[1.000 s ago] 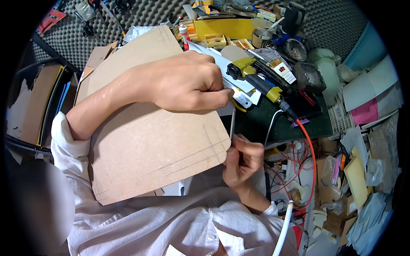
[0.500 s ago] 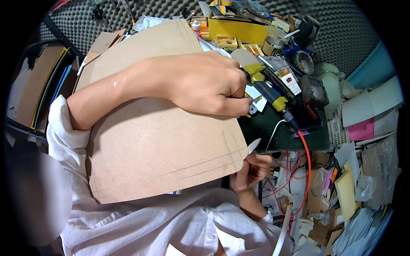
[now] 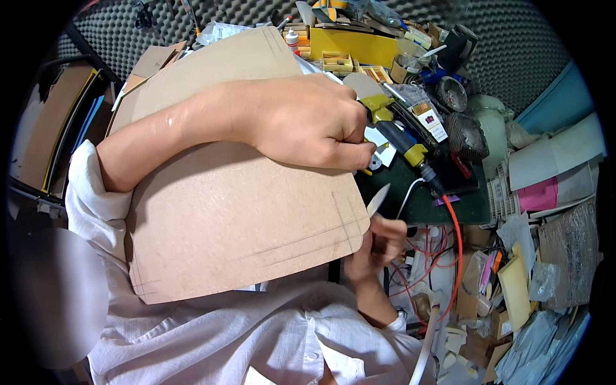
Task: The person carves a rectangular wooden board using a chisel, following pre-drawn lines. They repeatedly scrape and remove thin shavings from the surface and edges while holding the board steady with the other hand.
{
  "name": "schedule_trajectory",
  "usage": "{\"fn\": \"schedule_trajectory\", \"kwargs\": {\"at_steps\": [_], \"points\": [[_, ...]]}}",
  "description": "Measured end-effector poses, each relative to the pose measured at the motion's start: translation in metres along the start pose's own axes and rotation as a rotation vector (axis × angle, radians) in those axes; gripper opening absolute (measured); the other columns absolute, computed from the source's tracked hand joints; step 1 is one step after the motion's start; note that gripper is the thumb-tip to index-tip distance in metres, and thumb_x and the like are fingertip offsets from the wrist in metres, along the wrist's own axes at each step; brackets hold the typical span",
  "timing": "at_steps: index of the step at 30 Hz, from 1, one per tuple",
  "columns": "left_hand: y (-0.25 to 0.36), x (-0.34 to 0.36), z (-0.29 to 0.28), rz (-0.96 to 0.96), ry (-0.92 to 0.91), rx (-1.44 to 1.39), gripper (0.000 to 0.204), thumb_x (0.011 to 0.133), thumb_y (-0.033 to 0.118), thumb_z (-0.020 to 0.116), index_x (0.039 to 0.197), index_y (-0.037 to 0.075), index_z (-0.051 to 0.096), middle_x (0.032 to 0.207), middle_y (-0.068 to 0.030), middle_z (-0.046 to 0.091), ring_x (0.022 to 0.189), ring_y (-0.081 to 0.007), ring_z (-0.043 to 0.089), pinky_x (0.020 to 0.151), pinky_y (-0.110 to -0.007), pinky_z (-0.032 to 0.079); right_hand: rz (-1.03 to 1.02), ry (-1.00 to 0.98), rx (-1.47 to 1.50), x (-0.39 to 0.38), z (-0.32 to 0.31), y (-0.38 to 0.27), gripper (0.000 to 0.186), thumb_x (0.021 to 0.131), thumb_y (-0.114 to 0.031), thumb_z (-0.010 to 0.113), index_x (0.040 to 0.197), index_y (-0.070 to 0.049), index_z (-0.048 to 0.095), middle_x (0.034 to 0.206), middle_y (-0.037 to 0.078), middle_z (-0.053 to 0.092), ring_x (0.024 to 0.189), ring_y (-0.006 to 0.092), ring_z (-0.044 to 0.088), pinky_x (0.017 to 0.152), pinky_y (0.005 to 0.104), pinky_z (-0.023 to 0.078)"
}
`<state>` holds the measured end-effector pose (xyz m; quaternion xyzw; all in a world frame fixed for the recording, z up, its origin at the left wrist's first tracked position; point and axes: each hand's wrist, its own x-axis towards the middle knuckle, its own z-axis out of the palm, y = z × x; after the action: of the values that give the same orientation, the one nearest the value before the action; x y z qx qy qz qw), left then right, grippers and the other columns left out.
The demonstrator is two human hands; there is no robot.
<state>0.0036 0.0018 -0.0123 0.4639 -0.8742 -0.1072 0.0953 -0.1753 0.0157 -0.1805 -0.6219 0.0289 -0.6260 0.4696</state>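
Observation:
A large tan fibreboard panel (image 3: 256, 212) with pencil lines near its edges lies tilted across my lap, its near right corner rounded. My left forearm crosses over it. My left hand (image 3: 314, 122) is curled closed over the panel's right edge, its fingertips hidden. Beside the rounded corner, my right hand (image 3: 378, 240) pinches a thin, pale, pointed strip (image 3: 378, 199) that stands up along the panel's edge. I cannot tell whether the strip is a blade or a folded abrasive. Part of the right hand is behind the corner.
Just right of my left hand, a yellow-and-grey air tool (image 3: 398, 135) with a red hose (image 3: 459, 250) lies on the dark green bench (image 3: 417, 205). Small boxes, jars and a yellow panel (image 3: 356, 48) crowd the back. Offcuts and plastic bags (image 3: 526, 346) fill the lower right.
My right hand and the strip have shifted slightly upward along the rounded corner, and the strip stands more upright. My left hand keeps its hold on the panel.

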Motion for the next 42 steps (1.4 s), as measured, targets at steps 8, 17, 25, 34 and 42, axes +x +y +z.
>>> {"fn": "schedule_trajectory", "kwargs": {"at_steps": [8, 17, 25, 34, 42], "points": [[0.000, -0.001, -0.002, -0.030, -0.015, -0.035, 0.048, 0.087, 0.022, 0.051, 0.047, -0.004, 0.050, 0.040, -0.0141, 0.041, 0.039, -0.0286, 0.043, 0.044, -0.038, 0.036, 0.147, 0.127, 0.192, -0.021, 0.002, -0.008, 0.017, 0.085, 0.002, 0.056, 0.099, -0.001, 0.048, 0.070, 0.011, 0.057, 0.053, 0.0121, 0.056, 0.047, 0.0221, 0.044], [0.000, 0.000, -0.001, -0.019, -0.024, -0.016, 0.046, 0.086, 0.020, 0.051, 0.048, -0.004, 0.050, 0.042, -0.0153, 0.043, 0.041, -0.0296, 0.045, 0.045, -0.039, 0.036, -0.064, 0.086, -0.116, 0.000, 0.003, 0.001, 0.018, 0.081, 0.002, 0.060, 0.096, 0.000, 0.051, 0.074, 0.015, 0.063, 0.055, 0.0146, 0.059, 0.049, 0.0239, 0.047], [0.000, -0.001, 0.000, -0.020, -0.007, -0.029, 0.045, 0.086, 0.020, 0.051, 0.048, -0.004, 0.051, 0.043, -0.0168, 0.044, 0.043, -0.0317, 0.045, 0.046, -0.040, 0.037, -0.040, 0.032, -0.075, 0.001, -0.003, 0.003, 0.020, 0.080, 0.002, 0.062, 0.097, 0.000, 0.051, 0.072, 0.014, 0.062, 0.051, 0.0141, 0.057, 0.048, 0.0226, 0.044], [-0.001, -0.001, 0.002, 0.001, 0.030, -0.030, 0.045, 0.085, 0.021, 0.052, 0.048, -0.004, 0.050, 0.042, -0.0166, 0.043, 0.043, -0.0320, 0.045, 0.047, -0.040, 0.037, 0.080, 0.091, -0.094, 0.004, 0.002, 0.002, 0.022, 0.084, -0.001, 0.060, 0.103, 0.001, 0.049, 0.078, 0.011, 0.060, 0.060, 0.0106, 0.057, 0.053, 0.0197, 0.044], [-0.001, -0.001, -0.001, -0.012, 0.004, -0.033, 0.044, 0.085, 0.021, 0.052, 0.049, -0.004, 0.051, 0.043, -0.0174, 0.043, 0.043, -0.0333, 0.045, 0.045, -0.041, 0.036, 0.400, 0.056, 0.458, 0.042, 0.018, -0.016, 0.047, 0.079, -0.033, 0.066, 0.105, -0.006, 0.039, 0.073, -0.001, 0.040, 0.061, 0.0049, 0.036, 0.055, 0.0188, 0.029]]}}
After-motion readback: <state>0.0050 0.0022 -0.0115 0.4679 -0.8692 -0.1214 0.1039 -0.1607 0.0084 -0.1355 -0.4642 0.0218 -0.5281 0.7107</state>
